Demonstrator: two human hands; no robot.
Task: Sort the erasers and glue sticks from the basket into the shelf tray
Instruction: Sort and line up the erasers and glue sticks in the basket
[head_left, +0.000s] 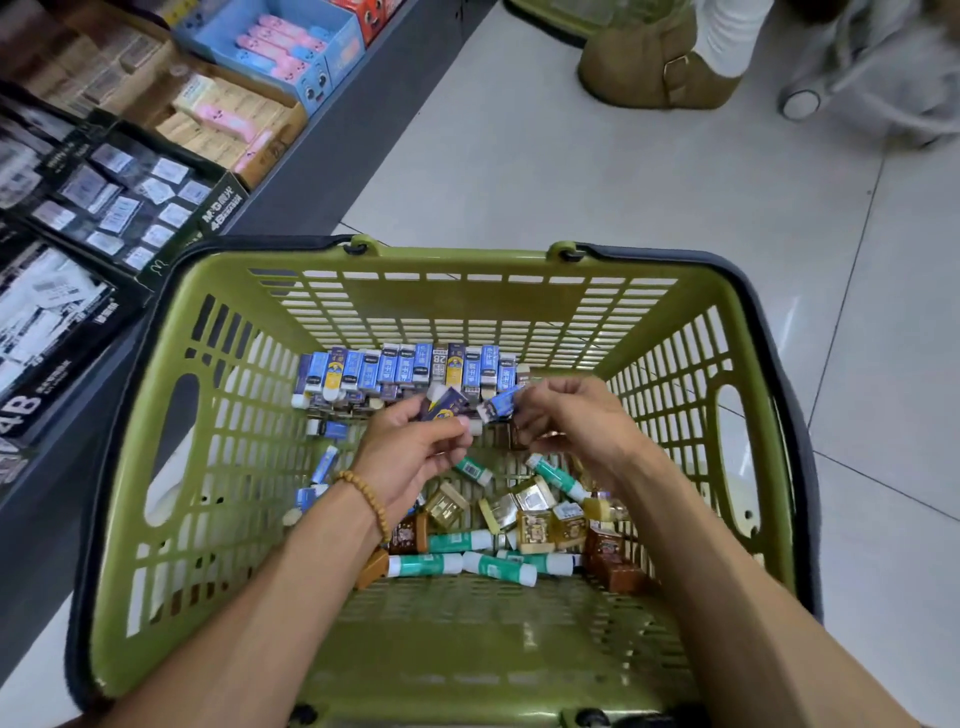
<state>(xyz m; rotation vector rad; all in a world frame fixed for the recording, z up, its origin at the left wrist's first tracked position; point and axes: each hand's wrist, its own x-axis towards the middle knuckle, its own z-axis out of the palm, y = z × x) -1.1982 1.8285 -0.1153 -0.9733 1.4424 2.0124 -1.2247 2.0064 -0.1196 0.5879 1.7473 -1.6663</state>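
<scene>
A green basket (156, 467) is seen from above on a pale tiled floor (597, 171), beside a grey shelf (332, 156). Both hands are reached into it, close together above the middle of the basket floor. A dark blue eraser (444, 408) is pinched in the curled fingers of the left hand (410, 457), whose wrist is ringed by a wooden bead bracelet (366, 493). A lighter blue eraser (500, 402) is pinched in the fingers of the right hand (576, 421), just beside the first.

A row of blue erasers (405, 366) is stood upright along the basket's far wall, and a few more blue erasers (324, 465) are scattered toward its left wall. Green-and-white glue sticks (467, 564) are laid toward the near half of the basket floor, mixed with gold and brown packets (535, 519) toward the right wall.

Black trays of erasers (124, 202), a brown tray (228, 124) and a blue tray (280, 47) are carried on the shelf at the left. A brown boot (649, 62) is seen on the floor beyond the basket.
</scene>
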